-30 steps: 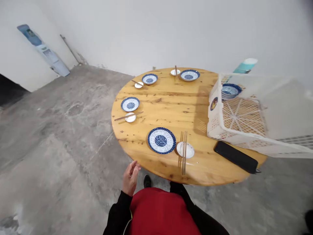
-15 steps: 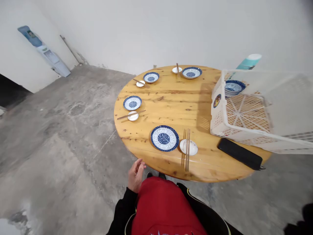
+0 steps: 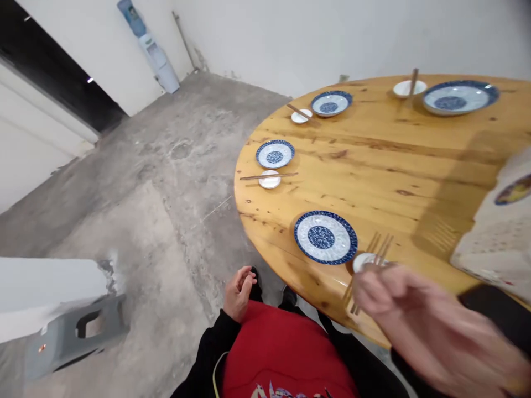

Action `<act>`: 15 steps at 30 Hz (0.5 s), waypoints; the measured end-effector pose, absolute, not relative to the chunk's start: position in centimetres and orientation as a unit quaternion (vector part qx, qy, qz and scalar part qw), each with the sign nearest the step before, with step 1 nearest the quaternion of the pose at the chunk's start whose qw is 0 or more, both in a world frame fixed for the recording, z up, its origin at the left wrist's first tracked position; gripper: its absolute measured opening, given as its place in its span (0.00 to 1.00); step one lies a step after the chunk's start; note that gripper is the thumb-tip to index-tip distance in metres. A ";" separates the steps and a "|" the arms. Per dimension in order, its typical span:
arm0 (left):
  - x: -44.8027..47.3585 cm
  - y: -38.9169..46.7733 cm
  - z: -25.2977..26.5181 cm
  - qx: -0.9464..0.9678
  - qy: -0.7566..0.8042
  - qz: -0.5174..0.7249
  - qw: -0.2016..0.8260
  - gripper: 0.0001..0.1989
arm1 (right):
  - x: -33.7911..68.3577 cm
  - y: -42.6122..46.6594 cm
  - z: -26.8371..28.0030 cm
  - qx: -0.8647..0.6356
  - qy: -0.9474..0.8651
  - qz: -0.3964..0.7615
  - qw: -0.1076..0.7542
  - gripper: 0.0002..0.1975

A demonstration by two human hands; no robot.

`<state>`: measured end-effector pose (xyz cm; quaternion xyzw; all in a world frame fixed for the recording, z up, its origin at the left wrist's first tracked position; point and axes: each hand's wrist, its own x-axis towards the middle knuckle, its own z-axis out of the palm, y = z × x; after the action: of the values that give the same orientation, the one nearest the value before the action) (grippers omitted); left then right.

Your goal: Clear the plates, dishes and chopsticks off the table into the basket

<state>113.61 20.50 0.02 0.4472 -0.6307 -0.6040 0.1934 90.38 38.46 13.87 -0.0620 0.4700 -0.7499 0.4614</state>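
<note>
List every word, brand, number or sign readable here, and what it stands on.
Nothing can be read for certain.
Red top: letter-like print, cut off at the picture's edge.
White crate: oval sticker, blurred.
Water dispenser: label, too small.
Grey stool: orange sticker, too small.

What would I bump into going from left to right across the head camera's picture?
Grey plastic stool, tall blue-and-white water dispenser, bare left hand, leftmost small round white dish, round blue-rimmed plate nearest the person, blurred bare right hand.

Two hands (image 3: 239, 293), four plates (image 3: 326, 237), four dishes (image 3: 269, 183) show.
</note>
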 end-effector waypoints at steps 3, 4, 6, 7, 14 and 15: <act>113.8 18.6 -0.6 0.459 -0.611 -0.610 0.207 0.29 | 92.4 34.5 10.5 -0.015 0.453 -0.734 0.505 0.17; 113.7 17.7 -0.8 0.459 -0.607 -0.614 0.209 0.29 | 93.4 33.2 9.1 0.006 0.455 -0.721 0.523 0.17; 113.8 15.5 -1.3 0.458 -0.599 -0.620 0.218 0.28 | 95.5 30.6 6.3 0.044 0.458 -0.695 0.552 0.17; 114.0 14.1 -1.5 0.459 -0.594 -0.621 0.225 0.27 | 96.6 29.1 5.2 0.058 0.456 -0.685 0.565 0.18; 118.5 -0.4 -2.0 0.492 -0.571 -0.594 0.282 0.27 | 102.6 12.6 2.7 0.054 0.459 -0.641 0.613 0.19; 119.4 -2.6 -2.0 0.500 -0.570 -0.586 0.286 0.27 | 103.1 9.9 3.0 0.038 0.465 -0.637 0.614 0.19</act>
<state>119.38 -2.62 -1.99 0.5003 -0.5697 -0.5859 0.2861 103.15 9.95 3.03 0.0385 0.4650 -0.6366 0.6141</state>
